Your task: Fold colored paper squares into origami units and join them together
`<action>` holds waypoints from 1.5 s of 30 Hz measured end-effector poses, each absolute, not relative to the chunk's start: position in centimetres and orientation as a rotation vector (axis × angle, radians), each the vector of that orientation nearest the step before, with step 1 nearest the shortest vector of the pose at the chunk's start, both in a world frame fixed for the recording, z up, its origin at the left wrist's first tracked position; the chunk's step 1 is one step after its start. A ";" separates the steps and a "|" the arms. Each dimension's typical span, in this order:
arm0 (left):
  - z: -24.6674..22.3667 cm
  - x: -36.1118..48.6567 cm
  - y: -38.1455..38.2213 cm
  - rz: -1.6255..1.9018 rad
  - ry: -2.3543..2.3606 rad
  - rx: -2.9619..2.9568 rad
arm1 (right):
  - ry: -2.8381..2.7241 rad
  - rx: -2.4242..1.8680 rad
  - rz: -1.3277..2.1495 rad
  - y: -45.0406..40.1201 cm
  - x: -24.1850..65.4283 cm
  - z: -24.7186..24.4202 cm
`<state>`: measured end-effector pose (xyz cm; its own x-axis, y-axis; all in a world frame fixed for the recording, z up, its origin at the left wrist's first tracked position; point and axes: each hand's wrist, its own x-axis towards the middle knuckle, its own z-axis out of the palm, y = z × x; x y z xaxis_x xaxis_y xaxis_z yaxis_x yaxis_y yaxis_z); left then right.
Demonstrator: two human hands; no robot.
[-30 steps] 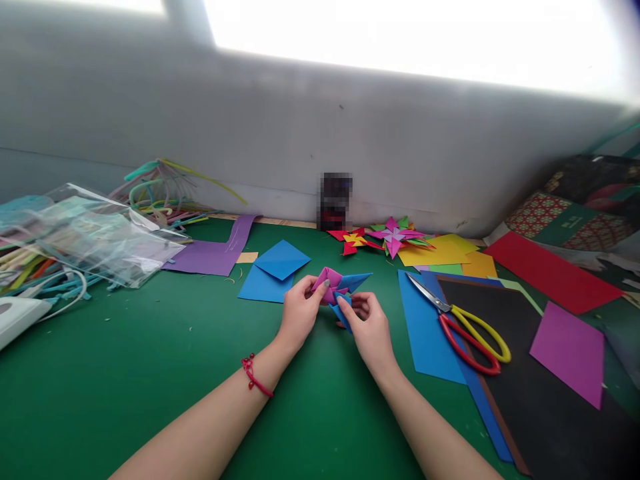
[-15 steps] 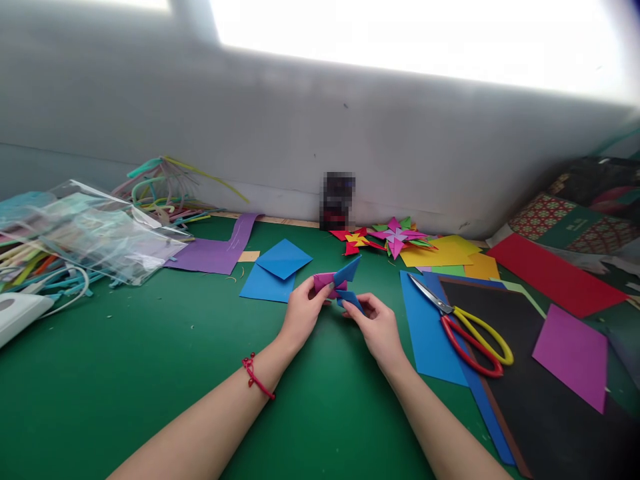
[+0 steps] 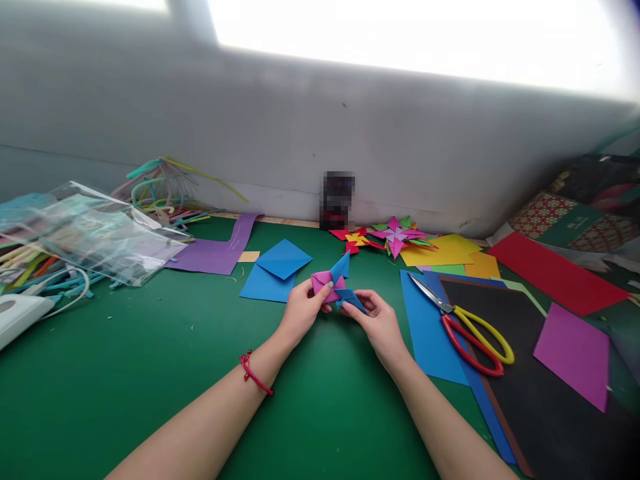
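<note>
Between my two hands, above the green table, is a folded paper piece with a magenta centre [image 3: 323,285] and pointed blue arms. My left hand [image 3: 304,307] pinches the magenta centre, thumb on top. One blue point [image 3: 341,267] sticks up and away from me. My right hand [image 3: 375,323] is closed on the lower blue flap [image 3: 352,301], which meets the magenta part at its right side. The fingers hide the underside of the piece. Beyond my left hand lie blue paper sheets [image 3: 284,259], one overlapping the other.
Scissors [image 3: 473,333] with red and yellow handles rest on blue paper and a black board [image 3: 530,373] at right, near a magenta sheet [image 3: 575,357]. Finished paper stars [image 3: 395,235] lie by the wall. A clear plastic bag [image 3: 115,227] and purple paper [image 3: 213,255] are at left.
The folded paper piece has tilted in my hands, so its magenta face shows more fully and the upper blue point stands more upright. Both hands keep their hold in nearly the same place.
</note>
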<state>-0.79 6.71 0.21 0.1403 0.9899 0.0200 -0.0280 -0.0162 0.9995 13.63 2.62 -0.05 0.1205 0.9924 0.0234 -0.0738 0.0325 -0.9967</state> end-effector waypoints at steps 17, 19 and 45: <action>0.7 -0.5 6.6 1.061 1.032 1.152 | -1.114 -1.212 0.925 2.4 13.3 0.0; 0.7 -0.5 6.6 1.054 1.031 1.143 | -1.112 -1.218 0.923 2.5 13.3 0.0; 0.5 -0.5 5.8 1.039 1.085 1.450 | -1.195 -1.346 0.798 2.2 13.1 0.5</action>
